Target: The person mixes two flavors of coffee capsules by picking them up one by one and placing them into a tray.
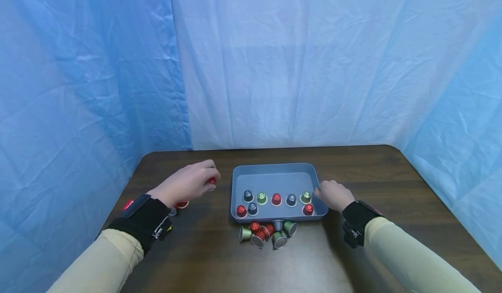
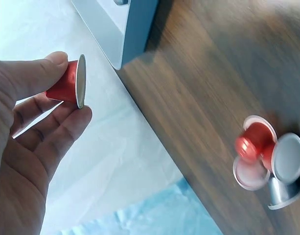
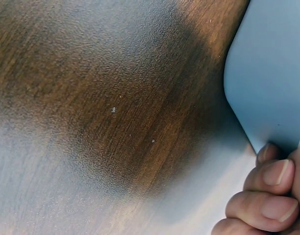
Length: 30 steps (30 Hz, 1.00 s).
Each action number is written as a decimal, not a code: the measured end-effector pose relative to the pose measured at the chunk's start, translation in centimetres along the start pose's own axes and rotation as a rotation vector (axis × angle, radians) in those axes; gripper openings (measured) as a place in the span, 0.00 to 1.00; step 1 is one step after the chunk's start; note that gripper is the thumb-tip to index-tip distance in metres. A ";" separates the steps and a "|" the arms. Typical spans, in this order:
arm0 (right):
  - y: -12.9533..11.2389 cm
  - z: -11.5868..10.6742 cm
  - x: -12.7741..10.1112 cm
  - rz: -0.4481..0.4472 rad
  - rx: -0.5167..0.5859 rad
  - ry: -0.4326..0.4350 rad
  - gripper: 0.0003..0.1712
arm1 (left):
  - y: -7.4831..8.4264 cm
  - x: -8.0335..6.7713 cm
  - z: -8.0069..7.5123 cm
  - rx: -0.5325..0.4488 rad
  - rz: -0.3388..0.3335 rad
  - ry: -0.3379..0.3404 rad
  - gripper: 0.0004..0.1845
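My left hand [image 1: 191, 182] pinches a red coffee capsule [image 2: 64, 84] between thumb and fingertips, raised to the left of the blue-grey tray [image 1: 274, 172]. In the left wrist view its pale foil lid faces away from the palm. My right hand [image 1: 335, 195] grips the right wall of the tray, its fingers [image 3: 274, 172] curled at the edge. Inside the tray, several capsules stand lid down: dark blue ones [image 1: 291, 200], green ones [image 1: 261, 198] and red ones [image 1: 276, 199], mostly in a row with others nearer the front wall.
Against the tray's front side lies a loose pile of red, green and dark capsules, among them a green capsule [image 1: 279, 240]. Another small group, with a red capsule [image 2: 255, 141] and a dark one [image 2: 282, 192], lies beneath my left wrist. Blue sheets [image 1: 274, 66] hang around the wooden table [image 1: 204, 258].
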State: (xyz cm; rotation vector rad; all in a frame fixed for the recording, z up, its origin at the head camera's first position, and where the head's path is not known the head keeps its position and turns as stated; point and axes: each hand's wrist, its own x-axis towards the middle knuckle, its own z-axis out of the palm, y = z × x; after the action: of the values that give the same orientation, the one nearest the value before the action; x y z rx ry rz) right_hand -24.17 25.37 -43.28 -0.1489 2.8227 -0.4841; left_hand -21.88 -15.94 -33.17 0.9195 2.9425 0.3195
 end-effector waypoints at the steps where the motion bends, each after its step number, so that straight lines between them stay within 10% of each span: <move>1: 0.0 0.0 0.0 0.000 0.000 0.000 0.15 | 0.3 0.3 0.1 -0.002 0.005 0.000 0.08; 30: 0.0 -0.2 -0.3 0.020 -0.005 -0.009 0.15 | 6.6 5.6 4.7 -0.042 0.142 -0.055 0.09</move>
State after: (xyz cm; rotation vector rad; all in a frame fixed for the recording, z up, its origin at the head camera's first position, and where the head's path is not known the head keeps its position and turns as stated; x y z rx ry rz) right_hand -23.98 25.47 -43.06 -0.1228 2.8138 -0.4713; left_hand -22.29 -6.61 -36.32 1.1146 2.8157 0.3541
